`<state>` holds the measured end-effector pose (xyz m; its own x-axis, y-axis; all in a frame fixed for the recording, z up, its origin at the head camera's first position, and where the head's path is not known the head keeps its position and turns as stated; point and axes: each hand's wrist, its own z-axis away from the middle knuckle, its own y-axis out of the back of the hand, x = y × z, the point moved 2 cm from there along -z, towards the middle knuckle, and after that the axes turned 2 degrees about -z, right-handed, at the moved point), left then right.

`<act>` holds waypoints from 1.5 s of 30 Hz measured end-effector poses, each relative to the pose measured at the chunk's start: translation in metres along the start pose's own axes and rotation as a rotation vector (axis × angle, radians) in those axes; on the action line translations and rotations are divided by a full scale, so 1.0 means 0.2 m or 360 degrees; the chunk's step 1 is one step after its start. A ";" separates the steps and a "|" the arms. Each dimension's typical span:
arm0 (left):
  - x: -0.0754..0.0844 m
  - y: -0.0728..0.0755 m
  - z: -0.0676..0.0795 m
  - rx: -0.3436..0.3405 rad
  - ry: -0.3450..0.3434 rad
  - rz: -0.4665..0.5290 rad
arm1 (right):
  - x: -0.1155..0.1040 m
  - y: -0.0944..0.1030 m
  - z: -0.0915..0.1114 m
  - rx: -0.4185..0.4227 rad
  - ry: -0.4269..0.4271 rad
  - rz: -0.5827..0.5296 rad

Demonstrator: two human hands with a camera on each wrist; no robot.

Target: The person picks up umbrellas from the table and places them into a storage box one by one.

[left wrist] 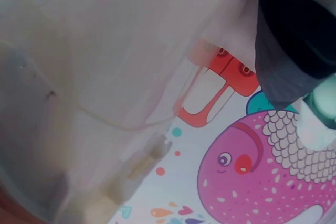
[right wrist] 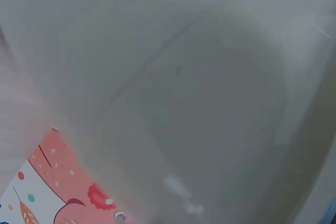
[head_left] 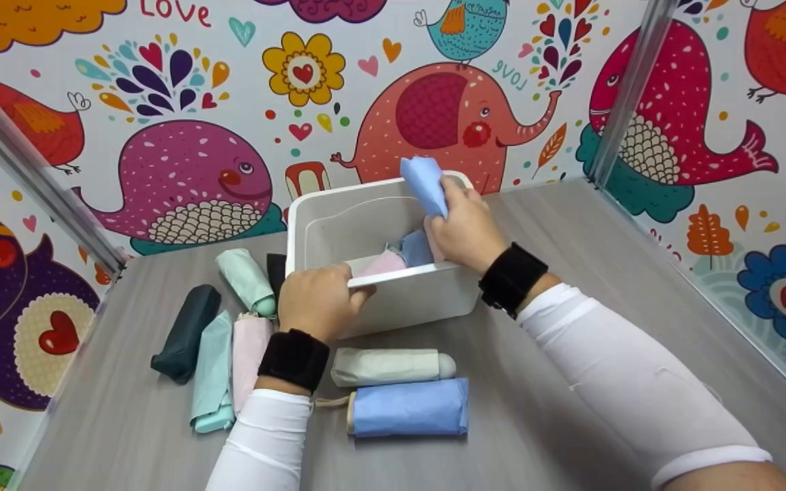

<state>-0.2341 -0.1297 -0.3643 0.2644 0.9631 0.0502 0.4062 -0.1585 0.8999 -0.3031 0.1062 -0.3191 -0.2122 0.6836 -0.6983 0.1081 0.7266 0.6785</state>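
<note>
My right hand grips a light blue folded umbrella, tilted over the right part of a white plastic bin. At the bin's near left corner, my left hand holds the rim, thumb over the front edge. Inside the bin lie a pink folded umbrella and a grey-blue one; a further pale pink piece is partly behind the right hand. Pale, blurred bin surfaces fill much of both wrist views. In the left wrist view, a black folded umbrella shows at upper right.
Left of the bin lie a dark green umbrella, a mint one, a pale green one and a pink one. In front are a cream umbrella and a blue one. Patterned walls enclose the table.
</note>
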 end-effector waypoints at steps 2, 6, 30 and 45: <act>0.00 0.00 0.00 0.0007 -0.0001 -0.0004 | -0.01 -0.02 0.00 0.0009 0.0012 0.0035; 0.00 -0.01 0.00 -0.0005 0.0004 0.0003 | -0.03 -0.06 0.00 -0.0012 -0.0013 0.0098; 0.00 0.00 0.00 0.0008 -0.0001 -0.0007 | -0.02 -0.13 0.01 -0.0019 0.0018 0.0252; 0.00 0.01 0.00 0.0022 -0.0006 -0.0010 | -0.01 -0.14 0.01 -0.0089 -0.0020 0.0297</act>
<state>-0.2331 -0.1291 -0.3628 0.2653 0.9632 0.0431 0.4197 -0.1556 0.8942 -0.3036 0.0840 -0.3369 -0.1811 0.8072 -0.5618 0.0899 0.5825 0.8079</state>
